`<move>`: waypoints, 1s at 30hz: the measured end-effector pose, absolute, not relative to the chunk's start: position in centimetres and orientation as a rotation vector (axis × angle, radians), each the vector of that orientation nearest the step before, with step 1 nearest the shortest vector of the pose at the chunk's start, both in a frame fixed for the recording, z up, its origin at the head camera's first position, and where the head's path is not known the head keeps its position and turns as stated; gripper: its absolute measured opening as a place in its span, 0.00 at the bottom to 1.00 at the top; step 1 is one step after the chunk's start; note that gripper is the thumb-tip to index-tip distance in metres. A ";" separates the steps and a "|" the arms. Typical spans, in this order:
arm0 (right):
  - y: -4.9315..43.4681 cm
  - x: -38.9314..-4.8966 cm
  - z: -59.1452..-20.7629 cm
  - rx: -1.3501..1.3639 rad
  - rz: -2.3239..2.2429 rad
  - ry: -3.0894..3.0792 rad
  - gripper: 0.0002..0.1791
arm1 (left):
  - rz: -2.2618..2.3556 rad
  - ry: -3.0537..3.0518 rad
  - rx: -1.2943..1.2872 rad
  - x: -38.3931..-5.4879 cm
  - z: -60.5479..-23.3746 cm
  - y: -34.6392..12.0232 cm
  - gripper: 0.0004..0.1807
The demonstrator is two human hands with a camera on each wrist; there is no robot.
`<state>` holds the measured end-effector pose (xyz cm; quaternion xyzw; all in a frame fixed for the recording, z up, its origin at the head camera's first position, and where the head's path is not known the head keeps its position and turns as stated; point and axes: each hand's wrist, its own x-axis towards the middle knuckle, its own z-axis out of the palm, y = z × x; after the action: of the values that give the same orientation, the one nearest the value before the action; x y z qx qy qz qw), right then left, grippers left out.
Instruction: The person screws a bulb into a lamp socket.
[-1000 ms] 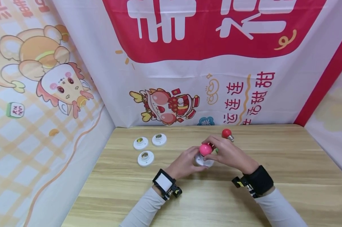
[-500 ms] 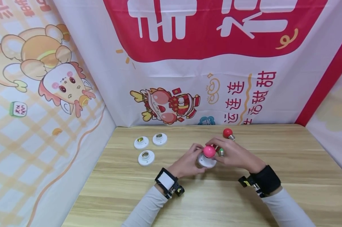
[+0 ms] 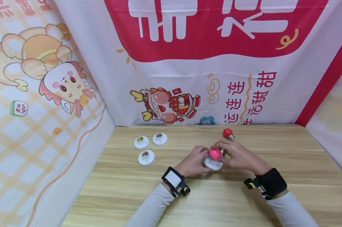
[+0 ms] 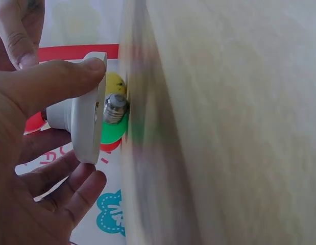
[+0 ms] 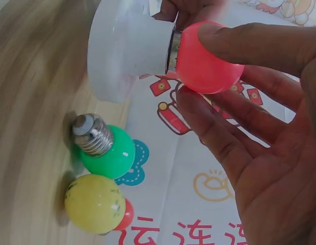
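Observation:
My left hand (image 3: 193, 162) grips the white round lamp socket (image 3: 212, 164) by its base, thumb on the rim in the left wrist view. A pink light bulb (image 5: 206, 64) sits in the socket's mouth, with a thin strip of its metal cap showing. My right hand (image 3: 239, 156) pinches this bulb between thumb and fingers. The socket is held close over the wooden table, tilted slightly in the head view. Beside it lie a green bulb (image 5: 109, 155), metal cap up, and a yellow bulb (image 5: 95, 204), both mostly hidden by my right hand in the head view.
Three more white sockets (image 3: 146, 158) stand at the left of the table (image 3: 125, 195), with no bulbs in them. Farther back lies a red bulb (image 3: 227, 132). A printed cloth (image 3: 171, 75) hangs behind the table's far edge.
Both hands have moved right and slightly nearer to me, carrying the socket and pink bulb along. The other sockets and the red bulb stay where they were.

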<state>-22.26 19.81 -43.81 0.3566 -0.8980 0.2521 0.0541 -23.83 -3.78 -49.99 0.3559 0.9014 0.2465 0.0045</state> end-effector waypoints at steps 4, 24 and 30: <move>20.1 -22.2 -44.1 1.083 0.787 -2.744 0.23 | 0.774 2.790 1.108 -23.8 -50.3 -3.4 0.40; 21.4 -21.9 -45.4 0.974 0.747 -2.868 0.24 | 0.660 2.711 1.182 -24.0 -50.4 -1.8 0.36; 21.9 -22.0 -45.6 0.959 0.760 -2.874 0.25 | 0.675 2.692 1.184 -24.3 -50.7 -1.5 0.36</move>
<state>-22.04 21.92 -45.57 0.3071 -0.9200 0.2434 0.0092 -24.32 -1.50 -50.73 0.3916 0.8905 0.2233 0.0619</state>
